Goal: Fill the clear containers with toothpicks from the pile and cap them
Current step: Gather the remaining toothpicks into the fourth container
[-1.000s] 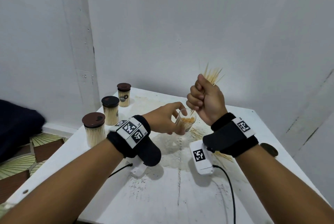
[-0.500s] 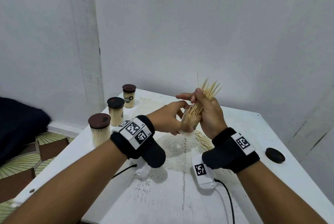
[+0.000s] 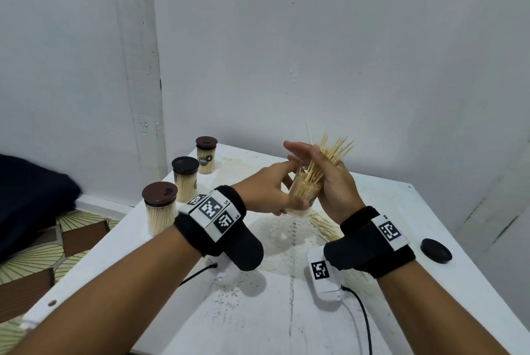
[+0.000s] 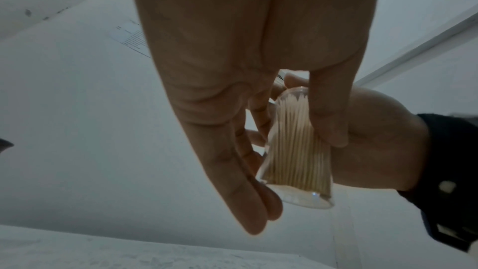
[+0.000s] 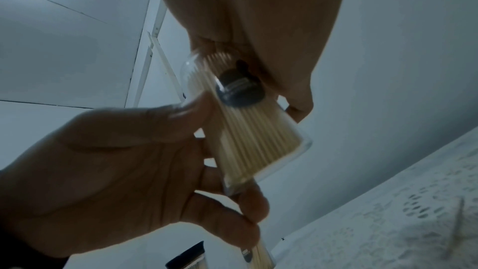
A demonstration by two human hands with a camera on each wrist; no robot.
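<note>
Toothpicks (image 3: 329, 154) now sit in the container (image 3: 304, 194) the left hand (image 3: 266, 188) grips, right hand (image 3: 332, 182) fingers released since earlier.

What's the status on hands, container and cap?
Left hand grips the clear container, off the table. Right hand open, steadying toothpicks jutting from the mouth. Uncapped; loose cap on table at right. Nothing in the way.

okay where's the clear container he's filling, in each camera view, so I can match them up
Head: the clear container sits centre, between left hand and right hand.
Left wrist: right of centre, base towards the camera.
Right wrist: centre, tilted, dark sticker on its wall.
Shared landmark: the toothpicks packed inside.
</note>
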